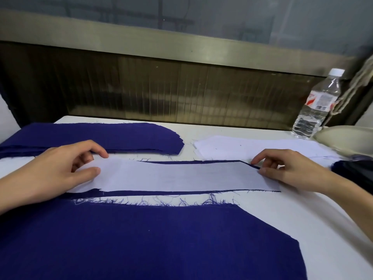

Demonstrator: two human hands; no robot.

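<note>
1. Position. The white strip (177, 174) lies along the navy strip (161, 193) on the tabletop (302, 219). It sits between the stack of navy pieces (101, 138) behind and the large navy panel (141, 239) in front. The left hand (52, 170) pinches the left end with curled fingers, thumb on top. The right hand (292, 170) pinches the right corner between thumb and forefinger.
2. Skew. Navy shows along the whole near edge but only part of the far edge. A pull from one end alone would likely swing the white strip off line.
3. Ripple. Drawing both ends inward would probably buckle the thin white layer at mid-length.
4. Drag. The navy strip lies loose beneath and may creep with the upper layer, so a correction shifts both.
5. Fraying. Loose threads on the panel's edge lie just beside the navy strip and could be trapped between layers.
6. Spill. The water bottle (314, 106) stands capped and well apart, so it poses little risk.
</note>
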